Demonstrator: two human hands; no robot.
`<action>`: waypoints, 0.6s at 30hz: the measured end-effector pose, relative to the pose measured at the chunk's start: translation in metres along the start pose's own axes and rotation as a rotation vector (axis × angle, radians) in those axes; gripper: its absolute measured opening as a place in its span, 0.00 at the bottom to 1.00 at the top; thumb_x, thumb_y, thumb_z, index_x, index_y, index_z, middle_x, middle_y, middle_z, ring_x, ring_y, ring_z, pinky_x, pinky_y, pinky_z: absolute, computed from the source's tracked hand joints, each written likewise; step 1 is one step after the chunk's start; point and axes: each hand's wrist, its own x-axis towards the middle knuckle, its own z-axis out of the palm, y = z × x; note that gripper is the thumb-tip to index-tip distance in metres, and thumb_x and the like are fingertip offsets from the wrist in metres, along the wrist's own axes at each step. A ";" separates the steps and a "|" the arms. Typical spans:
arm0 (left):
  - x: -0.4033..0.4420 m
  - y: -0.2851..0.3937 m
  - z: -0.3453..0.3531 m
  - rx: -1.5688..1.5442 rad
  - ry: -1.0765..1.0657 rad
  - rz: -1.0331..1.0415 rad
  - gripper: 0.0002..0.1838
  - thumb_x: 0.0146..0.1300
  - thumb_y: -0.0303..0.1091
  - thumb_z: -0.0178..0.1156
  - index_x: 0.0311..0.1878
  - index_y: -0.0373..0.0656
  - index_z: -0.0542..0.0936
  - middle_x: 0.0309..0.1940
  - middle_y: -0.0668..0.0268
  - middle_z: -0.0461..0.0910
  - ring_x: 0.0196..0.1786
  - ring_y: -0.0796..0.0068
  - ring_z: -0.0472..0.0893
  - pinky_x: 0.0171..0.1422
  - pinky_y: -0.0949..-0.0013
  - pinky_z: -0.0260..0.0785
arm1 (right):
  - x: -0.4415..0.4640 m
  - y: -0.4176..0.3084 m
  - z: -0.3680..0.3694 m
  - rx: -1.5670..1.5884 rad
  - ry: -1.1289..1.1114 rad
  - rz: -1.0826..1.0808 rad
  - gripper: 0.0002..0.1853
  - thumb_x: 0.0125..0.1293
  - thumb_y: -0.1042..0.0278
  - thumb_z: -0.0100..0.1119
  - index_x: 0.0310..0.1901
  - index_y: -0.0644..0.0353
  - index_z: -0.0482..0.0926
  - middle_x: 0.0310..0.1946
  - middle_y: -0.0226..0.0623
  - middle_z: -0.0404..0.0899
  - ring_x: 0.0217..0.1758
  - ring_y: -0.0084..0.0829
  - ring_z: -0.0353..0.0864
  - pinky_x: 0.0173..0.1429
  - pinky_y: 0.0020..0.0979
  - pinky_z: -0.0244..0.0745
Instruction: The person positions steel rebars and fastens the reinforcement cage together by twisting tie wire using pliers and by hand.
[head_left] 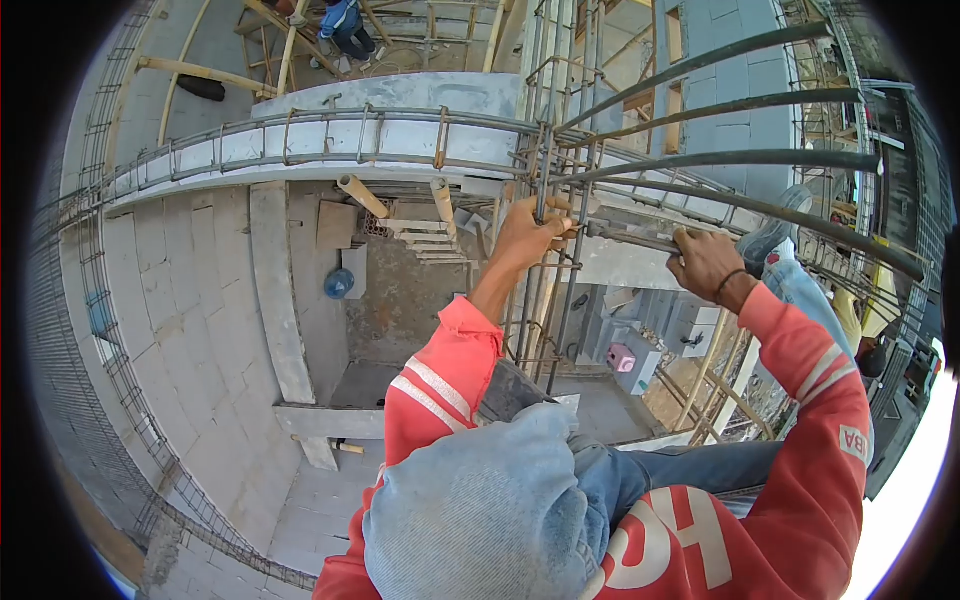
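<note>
My left hand (533,235) is closed around the upright rebar at the joint of the steel cage (545,150), its fingers wrapped over the bars. To the right, my right hand (705,263) grips the end part of a dark metal bar (640,238) that runs left toward the joint. Just above both hands, several thick rebars (740,160) fan out to the right. A long horizontal rebar cage (330,135) lies on the wall top and meets the upright bars. What the bar's left end touches is too small to tell.
Below me are a deep room with block walls (190,330), a blue round object (339,283) and a pink box (621,357). My jeans-clad legs (680,470) straddle the wall area. Another person (345,25) is at the top among wooden poles (290,45).
</note>
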 end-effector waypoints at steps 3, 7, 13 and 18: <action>-0.001 -0.002 -0.006 0.072 -0.006 0.019 0.14 0.65 0.25 0.65 0.53 0.34 0.78 0.40 0.54 0.85 0.41 0.67 0.87 0.40 0.68 0.78 | 0.019 0.010 0.002 0.505 -0.505 0.160 0.19 0.64 0.52 0.66 0.39 0.64 0.79 0.25 0.41 0.81 0.28 0.39 0.84 0.33 0.42 0.79; -0.027 -0.006 0.001 0.614 0.390 0.339 0.16 0.63 0.31 0.68 0.50 0.34 0.79 0.38 0.56 0.85 0.42 0.65 0.85 0.46 0.65 0.76 | 0.020 0.037 0.021 1.592 -1.344 0.389 0.23 0.62 0.53 0.73 0.45 0.67 0.80 0.22 0.36 0.80 0.20 0.30 0.82 0.24 0.32 0.77; -0.062 -0.001 0.015 0.351 0.535 0.402 0.10 0.64 0.30 0.66 0.44 0.35 0.79 0.35 0.61 0.84 0.38 0.71 0.82 0.45 0.68 0.74 | -0.002 -0.002 -0.011 0.632 -0.379 0.088 0.29 0.57 0.65 0.64 0.60 0.66 0.68 0.21 0.39 0.77 0.12 0.27 0.76 0.19 0.28 0.76; -0.056 0.004 0.040 0.262 0.379 0.332 0.08 0.65 0.28 0.64 0.43 0.36 0.78 0.35 0.63 0.83 0.38 0.74 0.81 0.46 0.71 0.74 | -0.017 0.010 0.011 2.149 -1.352 0.405 0.27 0.63 0.50 0.51 0.56 0.62 0.71 0.19 0.41 0.76 0.08 0.19 0.62 0.14 0.23 0.62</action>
